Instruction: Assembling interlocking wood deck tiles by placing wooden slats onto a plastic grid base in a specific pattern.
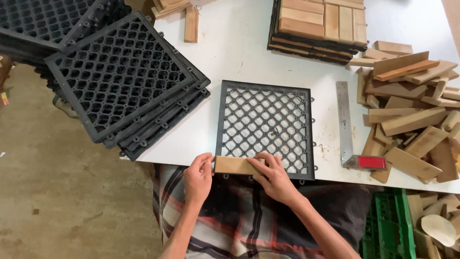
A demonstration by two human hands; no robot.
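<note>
You are looking down at a white desk (249,57) from above, seated at its near edge. Both your hands grip one short wooden slat (235,165), which lies flat on the near left corner of a black plastic lattice tile (266,129). The slat's long axis runs left to right, along the tile's near edge. Your left hand (198,178) pinches its left end, and your right hand (275,177) presses fingers down on its right end, so both hands are closed on it and equally near. The rest of the lattice, away from you, is bare. To the right, near the tile but not touching it, a metal square with a red handle (354,144) lies with its blade pointing away from you. Beyond it a loose heap of wooden slats (412,115) fills the desk's right edge. A stack of black lattice tiles (120,81) overhangs the left edge, and finished wood-topped tiles (321,24) sit at the far edge.
</note>
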